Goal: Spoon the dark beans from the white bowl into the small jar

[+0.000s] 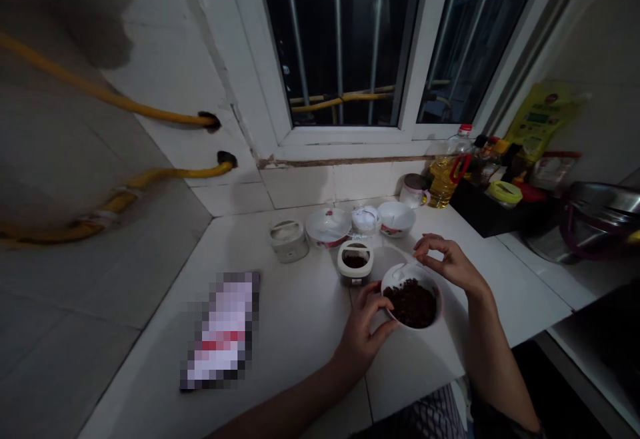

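Observation:
A white bowl (438, 300) on the counter holds dark brown, crumbly bits (413, 302). My left hand (366, 327) grips its near left side, thumb and fingers on the rim. Above the far right rim, my right hand (447, 262) pinches the handle of a white spoon (400, 271), whose head rests inside the bowl by the far wall. Just beyond my left hand stands a small square container (355, 262) with a pale rim and dark contents.
Behind stand a pale lidded container (289, 240), a wide bowl (328, 227), a small white tub (366, 219) and another bowl (397, 218). An oil bottle (445, 176), a jar (415, 191) and a metal pot (600, 212) are at right. A blurred-out flat object (223, 329) lies left.

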